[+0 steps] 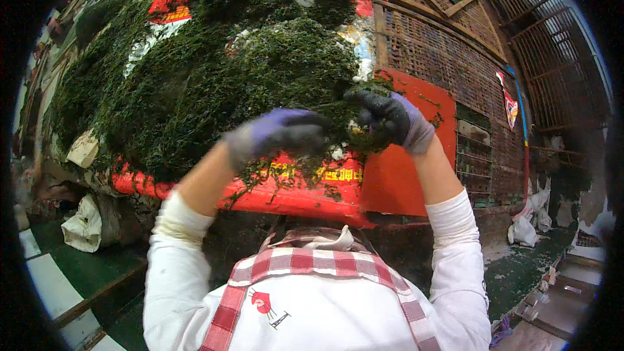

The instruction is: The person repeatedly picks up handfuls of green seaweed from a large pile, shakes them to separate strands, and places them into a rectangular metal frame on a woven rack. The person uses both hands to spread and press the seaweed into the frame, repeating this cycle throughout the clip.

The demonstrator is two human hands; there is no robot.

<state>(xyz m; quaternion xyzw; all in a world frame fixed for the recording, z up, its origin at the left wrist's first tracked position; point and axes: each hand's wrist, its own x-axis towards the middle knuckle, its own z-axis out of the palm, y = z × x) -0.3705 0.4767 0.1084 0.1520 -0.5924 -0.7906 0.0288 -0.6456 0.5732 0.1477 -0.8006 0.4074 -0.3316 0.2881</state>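
Note:
A broad heap of dark green stringy plant matter (209,78), possibly seaweed, lies before me with white clumps in it. My left hand (285,131), in a purple and black coated glove, is blurred by motion over the heap's near edge. Its fingers point right, and I cannot tell if it holds anything. My right hand (390,114), gloved alike, has its fingers curled at the heap's right edge, with a tuft of green strands (368,141) at its fingers. Under the near edge shows a red sheet (292,195) bearing yellow writing.
A flat red board (399,180) adjoins the heap on the right, with scattered strands on it. Beyond it are woven lattice trays (424,34) with wooden frames. A white sack (83,224) sits low at left, and white bags (529,219) lie at right on the green floor (516,268).

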